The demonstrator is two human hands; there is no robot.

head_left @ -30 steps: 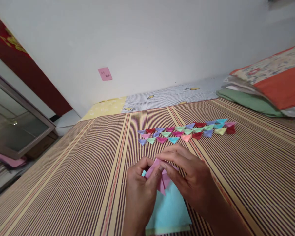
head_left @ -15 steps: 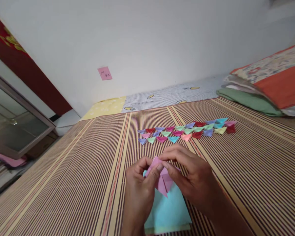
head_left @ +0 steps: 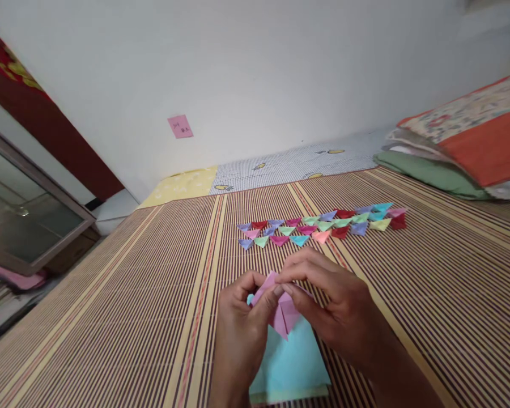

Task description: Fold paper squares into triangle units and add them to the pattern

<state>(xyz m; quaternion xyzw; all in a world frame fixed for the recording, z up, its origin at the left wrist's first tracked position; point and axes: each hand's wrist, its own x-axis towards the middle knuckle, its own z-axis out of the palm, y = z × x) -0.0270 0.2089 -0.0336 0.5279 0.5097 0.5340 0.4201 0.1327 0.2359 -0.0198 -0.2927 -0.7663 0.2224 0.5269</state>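
Note:
My left hand [head_left: 240,326] and my right hand [head_left: 331,303] pinch a small pink folded paper piece [head_left: 280,311] between their fingertips, just above the striped bamboo mat [head_left: 131,294]. Both hands are closed on it, thumbs and forefingers meeting at its top edge. Under the hands lies a stack of light blue paper sheets [head_left: 291,365] with a pale green sheet showing at its near edge. Beyond the hands, several small folded paper triangles [head_left: 318,225] in red, pink, green, blue and purple lie in rows on the mat.
A folded quilt in orange, floral and green [head_left: 459,147] lies at the right. A patterned bedsheet [head_left: 280,167] runs along the white wall, which bears a pink sticky note [head_left: 180,126]. At the left stands a glass-fronted cabinet [head_left: 21,215].
The hands have stayed in place, with the fingers shifting slightly on the pink paper; its lower point shows a little more than a second ago.

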